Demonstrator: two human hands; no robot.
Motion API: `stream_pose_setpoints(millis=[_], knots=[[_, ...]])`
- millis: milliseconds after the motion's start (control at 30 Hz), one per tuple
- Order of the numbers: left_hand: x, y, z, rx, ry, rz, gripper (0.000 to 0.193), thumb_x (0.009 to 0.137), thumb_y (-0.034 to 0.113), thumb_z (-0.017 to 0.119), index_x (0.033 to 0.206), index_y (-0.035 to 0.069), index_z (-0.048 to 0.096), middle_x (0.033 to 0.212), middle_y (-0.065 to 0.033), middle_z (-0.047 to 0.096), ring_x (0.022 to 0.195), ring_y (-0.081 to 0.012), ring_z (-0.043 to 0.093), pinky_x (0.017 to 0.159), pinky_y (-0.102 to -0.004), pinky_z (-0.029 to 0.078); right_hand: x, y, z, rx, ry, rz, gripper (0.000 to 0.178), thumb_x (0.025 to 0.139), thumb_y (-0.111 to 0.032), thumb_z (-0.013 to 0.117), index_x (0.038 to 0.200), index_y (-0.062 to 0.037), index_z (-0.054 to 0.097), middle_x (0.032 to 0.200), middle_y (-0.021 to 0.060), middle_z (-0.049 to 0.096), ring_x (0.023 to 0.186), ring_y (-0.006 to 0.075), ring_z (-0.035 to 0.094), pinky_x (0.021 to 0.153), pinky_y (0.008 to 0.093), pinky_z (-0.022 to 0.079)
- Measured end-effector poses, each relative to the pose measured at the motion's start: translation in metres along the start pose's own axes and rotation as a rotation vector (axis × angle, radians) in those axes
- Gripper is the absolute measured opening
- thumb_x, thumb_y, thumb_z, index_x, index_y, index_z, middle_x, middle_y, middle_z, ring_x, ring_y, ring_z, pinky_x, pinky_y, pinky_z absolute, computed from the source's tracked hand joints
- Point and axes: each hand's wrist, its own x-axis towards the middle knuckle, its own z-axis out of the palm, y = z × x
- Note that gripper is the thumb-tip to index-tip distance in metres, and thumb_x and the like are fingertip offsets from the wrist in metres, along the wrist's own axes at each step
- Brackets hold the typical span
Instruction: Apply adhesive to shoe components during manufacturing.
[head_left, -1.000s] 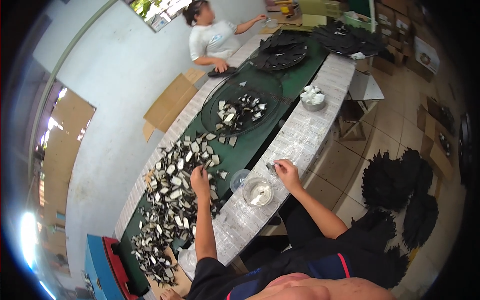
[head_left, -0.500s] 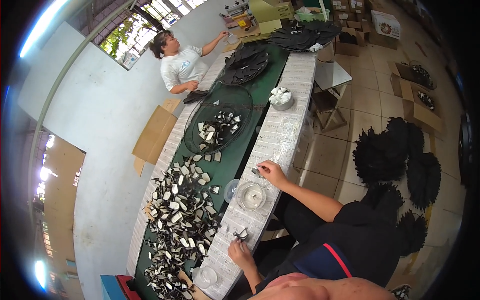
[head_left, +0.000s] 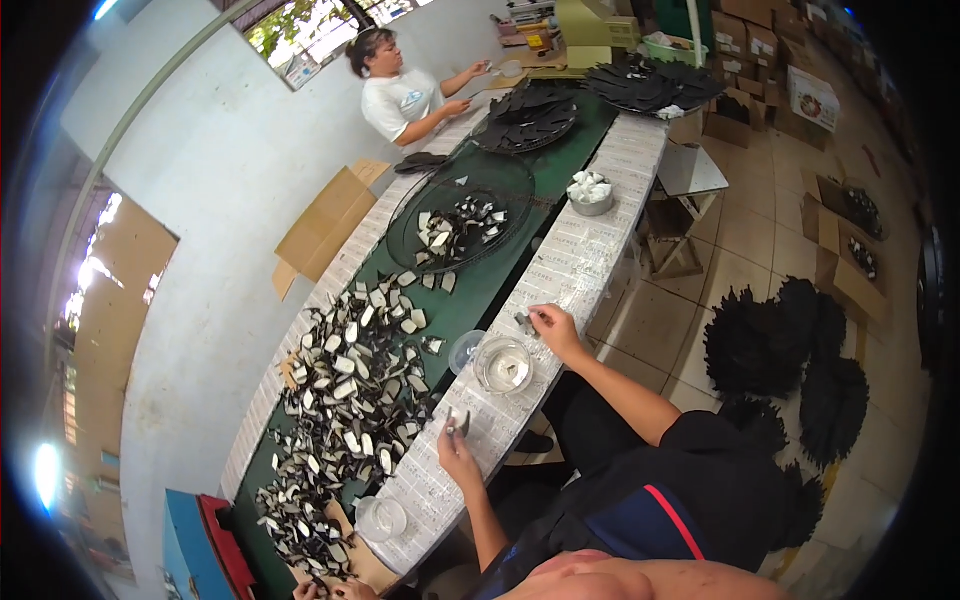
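The left hand [head_left: 457, 458] pinches a dark piece [head_left: 464, 425], nearer and left of the grey piece [head_left: 524, 323] pinched by the right hand [head_left: 556, 330].

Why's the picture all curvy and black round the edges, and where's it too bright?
Head view: the fisheye lens curves edges and darkens the rim; a light on the left glares white; the window is washed out in places; the pale tabletop strip shines.
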Motion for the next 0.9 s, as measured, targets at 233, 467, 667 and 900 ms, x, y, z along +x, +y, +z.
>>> stream_pose_setpoints(millis=[233, 467, 667, 900], knots=[[-0.011, 0.023, -0.038, -0.846, 0.104, -0.559, 0.049, 0.090, -0.008, 0.052, 0.138, -0.001, 0.042, 0.116, -0.0163, 0.056, 0.097, -0.0236, 0.064, 0.083, -0.0382, 0.059, -0.016, -0.060, 0.004, 0.274, -0.015, 0.240, 0.019, 0.093, -0.010, 0.065, 0.108, 0.0002, 0.068, 0.092, 0.0039, 0.068, 0.077, 0.0081, 0.063, 0.069, 0.0240, 0.052], [-0.010, 0.060, -0.046, -1.157, -0.076, -0.696, 0.050, 0.091, -0.011, 0.050, 0.139, 0.000, 0.045, 0.131, -0.0121, 0.052, 0.115, -0.0228, 0.058, 0.091, -0.0422, 0.058, -0.081, -0.202, 0.007, -0.259, -0.500, -0.559, 0.027, 0.083, 0.000, 0.071, 0.109, -0.0007, 0.068, 0.108, 0.0150, 0.064, 0.079, 0.0235, 0.068, 0.069, 0.0313, 0.056], [-0.024, 0.064, -0.039, -1.245, -0.065, -0.713, 0.046, 0.090, 0.001, 0.066, 0.133, -0.003, 0.051, 0.118, -0.0104, 0.062, 0.105, -0.0195, 0.063, 0.090, -0.0362, 0.058, -0.124, -0.210, 0.015, -0.258, -0.690, -0.624, 0.034, 0.076, 0.001, 0.075, 0.110, -0.0003, 0.068, 0.108, 0.0171, 0.064, 0.083, 0.0286, 0.069, 0.068, 0.0331, 0.057], [-0.037, 0.063, -0.033, -1.266, -0.074, -0.730, 0.039, 0.089, -0.001, 0.066, 0.127, -0.003, 0.055, 0.113, -0.0111, 0.065, 0.102, -0.0195, 0.065, 0.092, -0.0369, 0.056, -0.131, -0.209, 0.014, -0.291, -0.702, -0.625, 0.032, 0.076, 0.004, 0.074, 0.108, -0.0008, 0.070, 0.112, 0.0162, 0.064, 0.080, 0.0244, 0.068, 0.067, 0.0310, 0.056]])
